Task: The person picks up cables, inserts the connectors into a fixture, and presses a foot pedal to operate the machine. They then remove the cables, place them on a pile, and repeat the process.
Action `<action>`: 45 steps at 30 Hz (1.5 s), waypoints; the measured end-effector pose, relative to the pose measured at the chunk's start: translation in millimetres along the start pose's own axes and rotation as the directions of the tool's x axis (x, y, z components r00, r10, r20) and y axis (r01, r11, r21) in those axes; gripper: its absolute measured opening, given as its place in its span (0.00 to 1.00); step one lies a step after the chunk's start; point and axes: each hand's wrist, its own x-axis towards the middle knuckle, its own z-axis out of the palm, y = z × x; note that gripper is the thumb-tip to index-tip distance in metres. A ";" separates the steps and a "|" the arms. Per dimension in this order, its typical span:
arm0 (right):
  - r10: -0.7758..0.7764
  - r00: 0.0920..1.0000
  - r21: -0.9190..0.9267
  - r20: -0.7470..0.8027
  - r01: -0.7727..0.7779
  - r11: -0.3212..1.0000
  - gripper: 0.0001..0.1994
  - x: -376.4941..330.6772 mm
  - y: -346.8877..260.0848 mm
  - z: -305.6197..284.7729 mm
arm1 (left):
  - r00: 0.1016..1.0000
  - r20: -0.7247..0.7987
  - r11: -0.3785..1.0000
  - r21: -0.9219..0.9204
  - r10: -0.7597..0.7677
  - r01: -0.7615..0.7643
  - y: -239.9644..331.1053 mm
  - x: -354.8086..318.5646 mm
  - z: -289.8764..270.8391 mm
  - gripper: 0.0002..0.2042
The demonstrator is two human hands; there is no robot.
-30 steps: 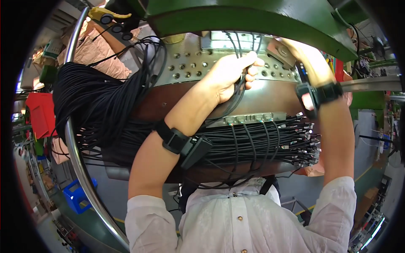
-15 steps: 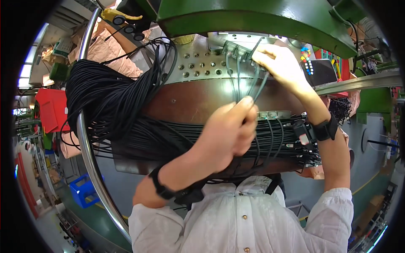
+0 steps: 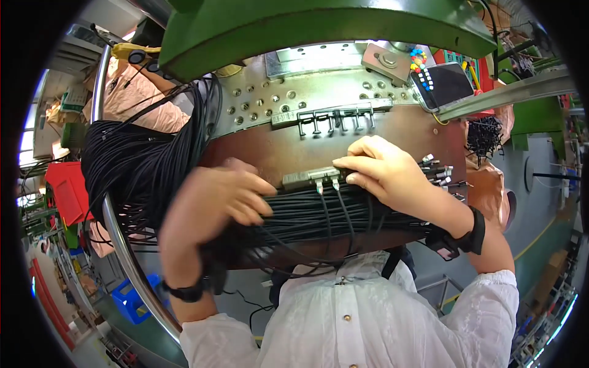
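Note:
My left hand is blurred over the left part of the cable bundle, fingers apart and no object visible in them. My right hand pinches the right end of a narrow metal connector holder. Two dark cables with clear plugs run from that holder toward me. It lies across a thick bundle of black cables. Farther off, a metal bar with a row of black comb-like prongs rests at the front edge of the perforated metal plate; no cables hang from it.
A green machine frame arches over the plate. Many looped black cables hang over a curved steel rail at left. A dark phone-like slab with a beaded strap lies at right. A blue stool stands below left.
My left hand has let go of the cables and moved left. The right hand has come down from the plate to the nearer holder. The pronged bar no longer has cables in it.

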 end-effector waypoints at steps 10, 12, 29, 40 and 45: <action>-0.240 0.931 -0.275 -0.275 0.163 0.948 0.09 95.1 34.5 -23.3 | 0.978 0.132 0.830 -0.518 -0.159 0.205 8.8 68.7 89.9 0.18; -0.100 0.980 -0.616 -0.173 -0.029 0.787 0.10 129.1 85.5 -33.6 | 0.989 0.150 0.665 -0.739 0.015 0.102 12.4 114.1 48.9 0.13; 0.140 0.969 -0.589 -0.203 -0.235 0.773 0.10 102.8 95.6 -29.6 | 0.618 0.178 -0.239 0.971 0.766 0.015 20.4 158.3 -17.7 0.24; 0.345 0.907 -0.386 -0.243 -0.417 0.823 0.17 108.5 94.8 -45.0 | 0.525 0.191 -0.176 0.981 0.829 -0.080 10.1 192.4 -27.9 0.17; -0.180 0.922 -0.420 -0.342 0.022 0.907 0.11 102.2 111.2 -52.9 | 0.602 0.095 -0.011 0.990 0.793 -0.143 23.5 178.6 -27.9 0.25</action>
